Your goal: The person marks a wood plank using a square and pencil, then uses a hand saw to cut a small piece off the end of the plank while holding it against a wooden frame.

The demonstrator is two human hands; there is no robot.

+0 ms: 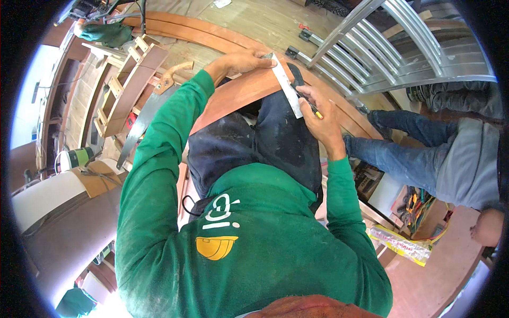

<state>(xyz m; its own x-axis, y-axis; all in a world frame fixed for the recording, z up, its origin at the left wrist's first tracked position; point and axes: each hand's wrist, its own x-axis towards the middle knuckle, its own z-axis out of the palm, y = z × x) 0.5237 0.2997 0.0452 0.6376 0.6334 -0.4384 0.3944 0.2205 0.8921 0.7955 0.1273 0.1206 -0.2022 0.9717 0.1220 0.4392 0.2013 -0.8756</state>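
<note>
I look down my green long-sleeved shirt and dark trousers at a curved reddish-brown wooden board (233, 95) lying across my lap. My left hand (246, 61) presses a metal ruler (286, 85) flat on the board's far end. My right hand (318, 114) grips a pencil (310, 104) with a yellow end at the ruler's near edge. The ruler runs diagonally from my left fingertips down toward my right hand.
A hand saw (146, 114) with a wooden handle lies left of the board beside a wooden frame (124, 87). An aluminium ladder (392, 47) stands at the upper right. Another person (445, 153) in jeans and a grey top crouches at the right. Tools and a yellow-and-clear plastic bag (400, 244) lie lower right.
</note>
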